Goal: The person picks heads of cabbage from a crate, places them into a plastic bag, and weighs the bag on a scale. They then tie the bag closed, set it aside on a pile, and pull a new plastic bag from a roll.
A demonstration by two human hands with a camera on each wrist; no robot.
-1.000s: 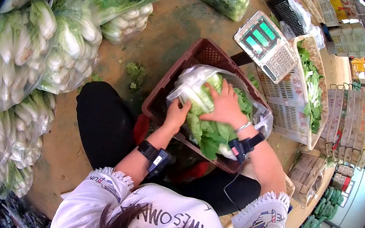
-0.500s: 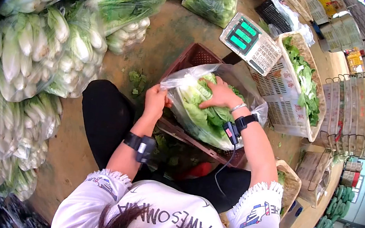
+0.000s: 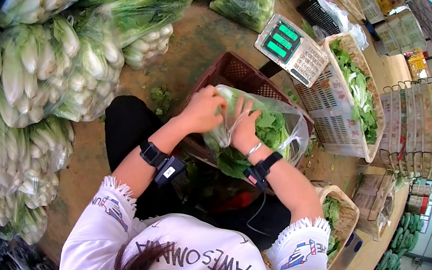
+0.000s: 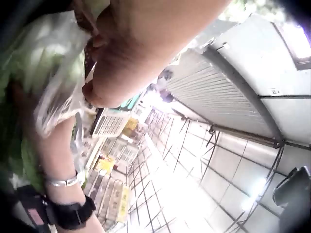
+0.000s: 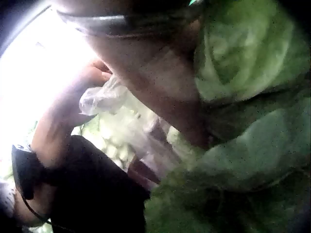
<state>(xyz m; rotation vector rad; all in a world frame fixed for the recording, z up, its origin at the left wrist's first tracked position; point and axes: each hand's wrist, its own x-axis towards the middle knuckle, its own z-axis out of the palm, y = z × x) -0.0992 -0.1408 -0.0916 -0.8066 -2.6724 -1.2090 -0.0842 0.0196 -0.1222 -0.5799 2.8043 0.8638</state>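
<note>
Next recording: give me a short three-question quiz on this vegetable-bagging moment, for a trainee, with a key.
1. True or false: the left hand and the right hand are both on the plastic bag of greens.
2. What lies directly under the bag? A, a metal trolley; B, the brown crate; C, a wooden chair.
3. Fill in: the display of the scale glows ___.

Key: 1 true; 2 B; 3 green.
</note>
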